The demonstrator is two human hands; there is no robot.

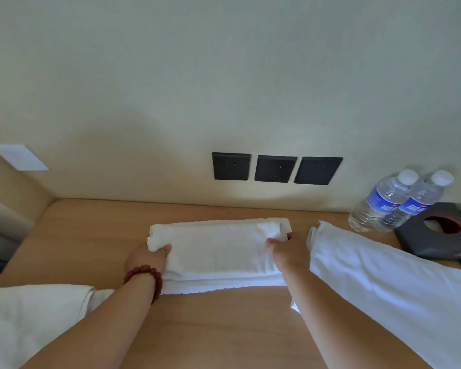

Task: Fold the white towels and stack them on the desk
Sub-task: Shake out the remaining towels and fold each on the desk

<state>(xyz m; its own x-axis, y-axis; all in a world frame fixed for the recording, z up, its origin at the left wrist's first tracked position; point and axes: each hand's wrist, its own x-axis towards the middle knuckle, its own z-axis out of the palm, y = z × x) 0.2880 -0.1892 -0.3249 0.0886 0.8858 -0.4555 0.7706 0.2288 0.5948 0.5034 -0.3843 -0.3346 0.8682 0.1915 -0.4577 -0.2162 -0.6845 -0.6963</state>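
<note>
A folded white towel (pixel 216 246) lies on top of another folded white towel (pixel 224 284) in the middle of the wooden desk (pixel 224 328). My left hand (pixel 147 258) grips the top towel's left end, thumb on top. At its right end my right hand (pixel 288 251) grips the towel, with the fingers tucked under the edge. To the right a long white towel (pixel 383 283) lies spread out and hangs toward the near edge. Another white towel (pixel 30 323) lies crumpled at the near left.
Two water bottles (pixel 394 201) stand at the back right beside a dark tissue box (pixel 437 233). Three black wall sockets (pixel 276 169) sit above the desk's back edge. A white card (pixel 19 157) hangs on the left wall.
</note>
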